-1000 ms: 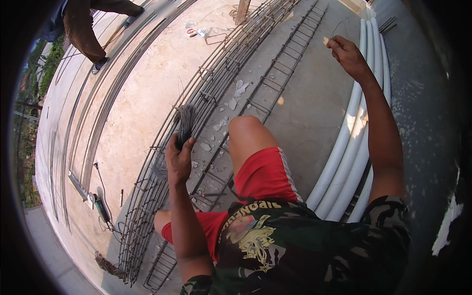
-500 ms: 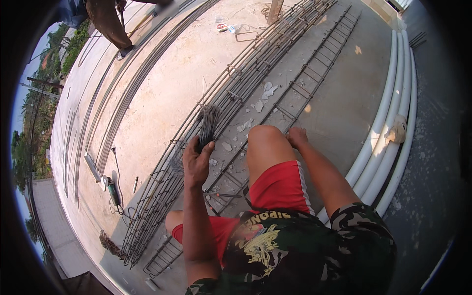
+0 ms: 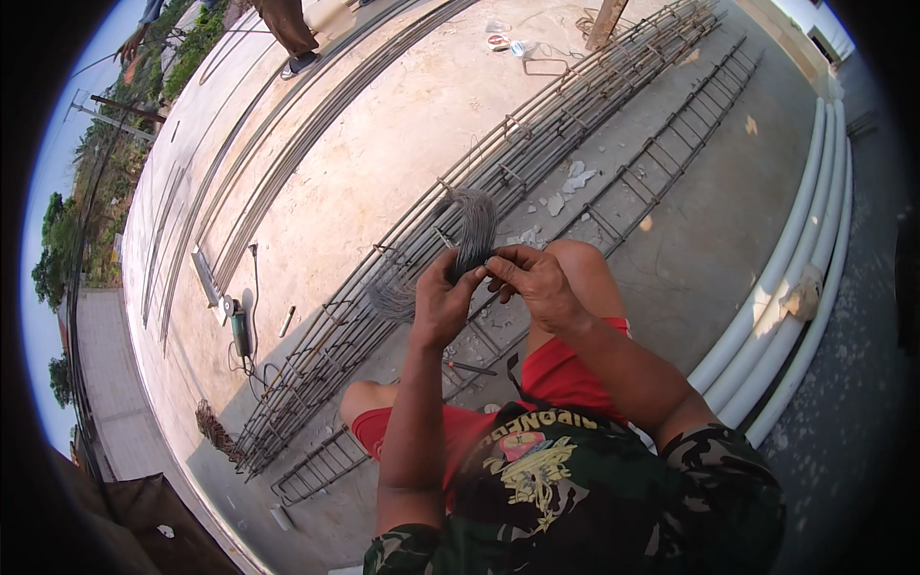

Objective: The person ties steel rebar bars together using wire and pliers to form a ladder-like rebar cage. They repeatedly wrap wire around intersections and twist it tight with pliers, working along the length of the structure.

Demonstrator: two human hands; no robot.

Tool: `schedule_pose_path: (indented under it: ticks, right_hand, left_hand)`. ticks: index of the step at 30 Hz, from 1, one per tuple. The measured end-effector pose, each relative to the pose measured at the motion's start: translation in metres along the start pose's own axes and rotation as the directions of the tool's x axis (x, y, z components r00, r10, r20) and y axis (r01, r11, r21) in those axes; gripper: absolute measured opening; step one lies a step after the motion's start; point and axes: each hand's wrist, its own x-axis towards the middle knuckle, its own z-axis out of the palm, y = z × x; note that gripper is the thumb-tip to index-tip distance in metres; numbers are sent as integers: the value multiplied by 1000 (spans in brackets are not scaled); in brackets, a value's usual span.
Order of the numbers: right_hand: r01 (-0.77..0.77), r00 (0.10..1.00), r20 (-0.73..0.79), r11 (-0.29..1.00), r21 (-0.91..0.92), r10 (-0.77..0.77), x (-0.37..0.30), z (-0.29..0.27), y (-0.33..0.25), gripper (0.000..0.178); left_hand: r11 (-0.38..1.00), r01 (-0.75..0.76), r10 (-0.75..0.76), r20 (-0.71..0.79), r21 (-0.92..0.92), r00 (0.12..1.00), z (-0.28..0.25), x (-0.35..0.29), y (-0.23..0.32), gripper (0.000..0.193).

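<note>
A bent bundle of thin grey tie wire [image 3: 477, 230] is gripped in my left hand [image 3: 443, 305], thumb against its side. The loops of the bundle stick up above the fingers, and more wire spreads out to the left of the hand. My right hand [image 3: 541, 287] is closed in a pinch at the right side of the bundle, its fingertips meeting my left thumb. Which strands it pinches is too small to make out. Behind and beneath the wire runs a long stack of tied rebar cages [image 3: 537, 158].
A ladder-like rebar frame [image 3: 661, 158] lies beside my knees. White pipes [image 3: 767, 316] run along the right. To the left are an angle grinder [image 3: 238, 331], loose rebar rods [image 3: 316, 134] and a wire coil [image 3: 216, 431]. Another person's leg [image 3: 286, 29] stands at the upper left.
My right hand has come up from beside my right knee to the wire bundle in my left hand. The view has shifted, and the other person's leg has moved within it.
</note>
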Motion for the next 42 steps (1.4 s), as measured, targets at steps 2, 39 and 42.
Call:
schedule_pose_path:
  ticks: [2,39,42]
  right_hand:
    - [43,997,-64,999,-16,-44,2,3,6,27]
    - [453,681,39,379,-807,-731,-114,-128,-360,21]
    - [130,794,39,107,-986,-607,-47,-204,-268,25]
  left_hand:
    - [1000,-10,10,-7,0,1000,4,-1,-5,42]
    - [988,-99,105,-47,121,993,18,3,6,33]
    - [959,-84,118,-113,272,987,15,0,15,39]
